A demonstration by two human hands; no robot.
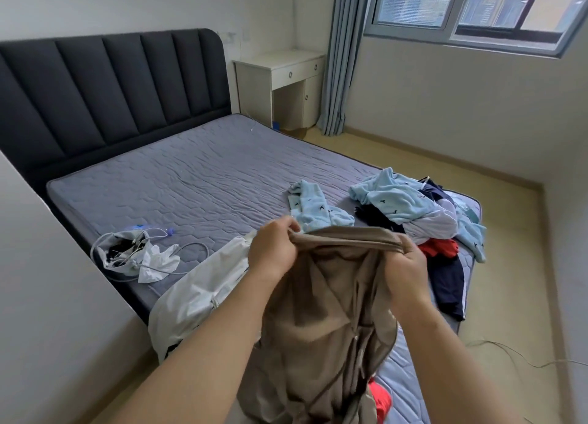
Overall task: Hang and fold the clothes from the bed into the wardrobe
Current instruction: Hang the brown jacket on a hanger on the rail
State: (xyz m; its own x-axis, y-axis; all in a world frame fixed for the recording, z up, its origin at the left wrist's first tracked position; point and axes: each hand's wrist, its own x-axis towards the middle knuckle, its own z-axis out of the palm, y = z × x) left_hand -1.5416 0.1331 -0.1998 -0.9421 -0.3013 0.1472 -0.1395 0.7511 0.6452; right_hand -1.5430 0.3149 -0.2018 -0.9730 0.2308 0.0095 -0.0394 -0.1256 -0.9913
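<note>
Bed holds a pile and a white top, none folded, so the job seems just begun. A tan top hangs above the bed's edge, its hem gripped tight by the left hand and right hand.

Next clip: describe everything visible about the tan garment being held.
The tan garment looks like thin, matte, creased fabric with seams and a cord-like strip running down it. The left hand and right hand grip its bunched top edge, stretched between them. The rest hangs crumpled in front of the bed's near end.
</note>
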